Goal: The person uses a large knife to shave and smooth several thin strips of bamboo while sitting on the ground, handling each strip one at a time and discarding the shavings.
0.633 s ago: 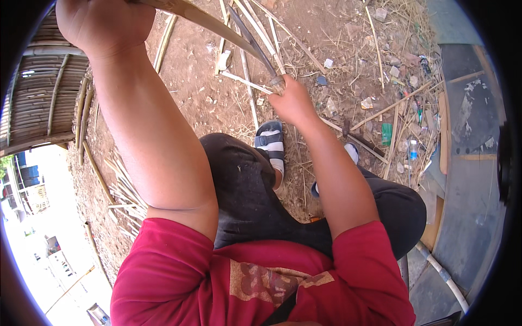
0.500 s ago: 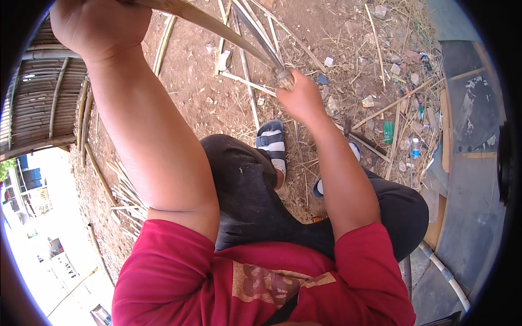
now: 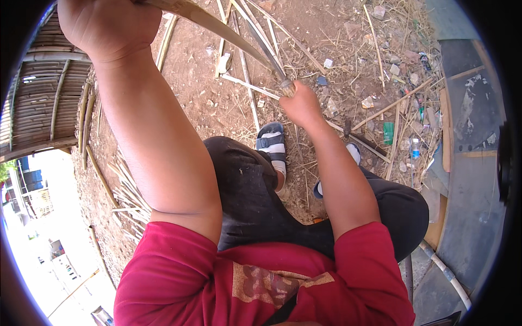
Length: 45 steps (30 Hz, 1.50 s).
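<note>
My left hand [image 3: 111, 27] is raised at the upper left, closed round one end of a split bamboo strip [image 3: 217, 33]. From there the strip slants down to the right and meets a long-bladed knife close to its handle. The knife's handle [image 3: 287, 87] is gripped in my right hand [image 3: 302, 106], near the middle of the view, and its dark blade points up and away to the left. Part of the strip's held end is cut off by the top edge. Exactly how the blade touches the strip is too small to tell.
Several bamboo strips [image 3: 251, 89] lie on the dirt ahead, with a pile [image 3: 126, 187] at my left. A bamboo-slat panel [image 3: 41, 103] stands at far left. Stones, straw, a green plastic scrap [image 3: 388, 132] and a small bottle [image 3: 415, 148] lie right, beside dark sheets [image 3: 470, 217].
My right hand and the knife have shifted slightly toward me. My left hand has moved a little to the right, still holding the bamboo strip.
</note>
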{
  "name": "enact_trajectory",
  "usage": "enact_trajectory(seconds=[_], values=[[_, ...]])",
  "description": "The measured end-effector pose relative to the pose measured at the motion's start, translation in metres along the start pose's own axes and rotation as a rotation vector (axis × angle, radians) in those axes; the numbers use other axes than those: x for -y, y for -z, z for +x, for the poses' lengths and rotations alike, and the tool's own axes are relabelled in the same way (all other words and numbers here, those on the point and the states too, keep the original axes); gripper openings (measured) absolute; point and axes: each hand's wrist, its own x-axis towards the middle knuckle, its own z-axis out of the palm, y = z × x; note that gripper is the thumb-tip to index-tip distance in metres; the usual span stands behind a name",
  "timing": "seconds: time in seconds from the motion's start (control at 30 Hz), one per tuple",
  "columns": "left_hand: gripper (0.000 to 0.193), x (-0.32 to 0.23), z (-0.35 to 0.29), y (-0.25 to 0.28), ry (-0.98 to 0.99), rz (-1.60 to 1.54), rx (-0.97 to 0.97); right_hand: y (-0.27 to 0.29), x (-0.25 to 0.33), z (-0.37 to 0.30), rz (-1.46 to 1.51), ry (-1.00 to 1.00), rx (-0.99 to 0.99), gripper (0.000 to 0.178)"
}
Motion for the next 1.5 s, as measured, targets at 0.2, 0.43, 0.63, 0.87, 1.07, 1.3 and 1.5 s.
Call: enact_trajectory(seconds=[0.2, 0.43, 0.63, 0.87, 1.07, 1.3, 1.5], values=[[0.039, 0.004, 0.002, 0.015, 0.031, -0.244, -0.018, 0.009, 0.053, -0.016, 0.279, 0.257, -0.209, 0.040], [0.038, -0.010, 0.002, 0.032, 0.070, -0.059, 0.005, -0.031, -0.019, -0.003, 0.008, -0.059, 0.030, 0.049], [0.036, -0.023, 0.003, 0.043, 0.013, -0.125, 0.292, 0.003, 0.000, 0.007, 0.103, 0.053, 0.015, 0.045], [0.037, -0.019, 0.013, 0.051, 0.042, -0.252, 0.475, 0.022, 0.057, -0.014, 0.191, 0.193, -0.094, 0.044], [0.037, -0.010, 0.011, 0.043, 0.083, -0.431, 0.430, -0.042, 0.000, -0.008, 0.024, 0.096, -0.115, 0.045], [0.037, -0.011, 0.013, 0.040, 0.101, -0.389, 0.452, 0.015, 0.045, -0.015, 0.099, 0.144, -0.117, 0.043], [0.037, -0.011, 0.015, 0.040, 0.049, -0.320, 0.440, -0.009, 0.045, -0.022, 0.138, 0.269, -0.177, 0.039]])
